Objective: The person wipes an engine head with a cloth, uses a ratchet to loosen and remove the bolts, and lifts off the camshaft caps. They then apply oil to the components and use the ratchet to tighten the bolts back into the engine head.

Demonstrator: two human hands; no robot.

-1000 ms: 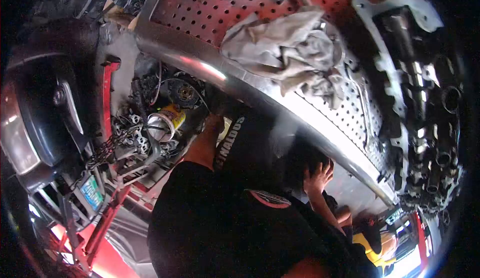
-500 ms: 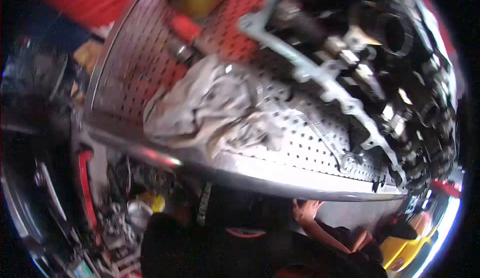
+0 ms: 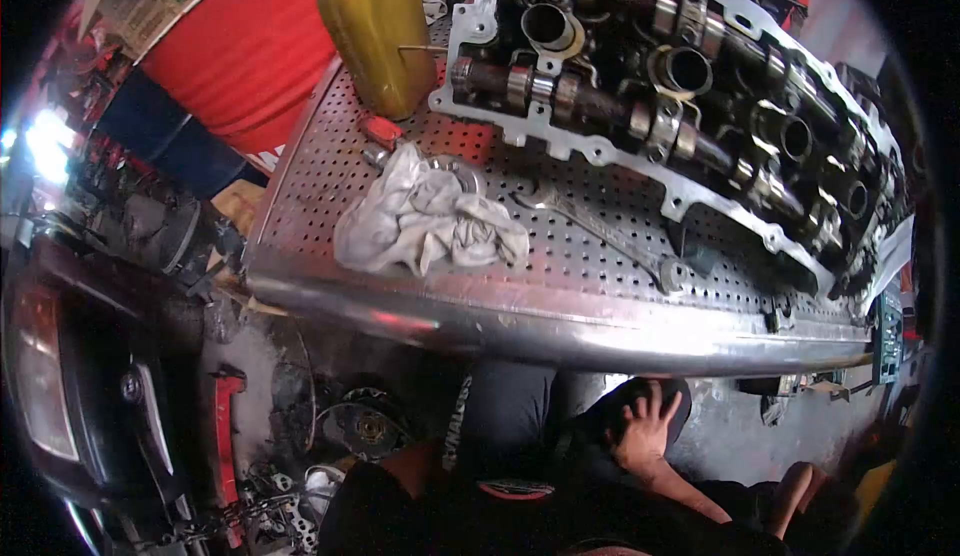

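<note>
My right hand [image 3: 645, 428] lies on my dark-trousered right knee below the table edge, fingers spread and holding nothing. Part of my left forearm shows at the lower left of my body, but my left hand is out of sight. Above, on the perforated metal table [image 3: 310, 191], sits a crumpled whitish rag [image 3: 430, 221]. A combination wrench [image 3: 605, 236] lies to its right. Behind the rag is a tool with a red handle [image 3: 382, 131], partly covered. A large cylinder head [image 3: 600, 146] with camshafts fills the back right of the table.
A gold plastic bottle [image 3: 375, 36] stands at the back left of the table, near a red drum [image 3: 240, 56]. A dark car front [image 3: 90, 376] is at the left. Metal parts [image 3: 280, 516] lie on the floor. The table's rounded front edge [image 3: 560, 341] runs above my knees.
The view has shifted and steadied, so the table and cylinder head appear smaller and more of the bottle and drum shows. My right hand is still at my knee.
</note>
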